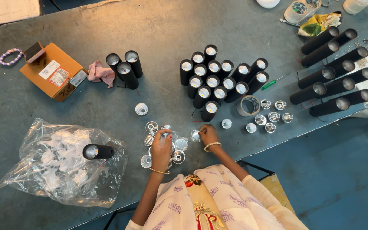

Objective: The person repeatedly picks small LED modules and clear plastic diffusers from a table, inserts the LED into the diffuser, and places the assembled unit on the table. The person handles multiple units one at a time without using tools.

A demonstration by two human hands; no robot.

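Hands work at the lower centre of the frame, over a grey table point(218, 30). The left hand point(162, 150) lies on a small heap of shiny metal reflector cups point(151, 127); its fingers are bent down around one of them, but which piece it grips I cannot tell exactly. The right hand point(208, 133) is closed, the fingertips pinching a small clear-wrapped reflector point(196, 135) just beside the heap. Both wrists carry thin gold bangles.

Above the hands, in the middle of the frame, stands a tight group of upright black cylinder lamps point(218, 79) with white faces. Three more black cylinders point(125, 64) stand to the upper left of it, near a pink cloth point(101, 73) and an orange cardboard box point(53, 71). At the lower left a crumpled clear plastic bag point(58, 166) lies, with one black lamp point(98, 151) resting on its side on top. At the right, long black tubes point(333, 68) lie in rows. Between them and the hands are a tape roll point(248, 105), a green screwdriver point(273, 81) and several small silver cups point(273, 111).
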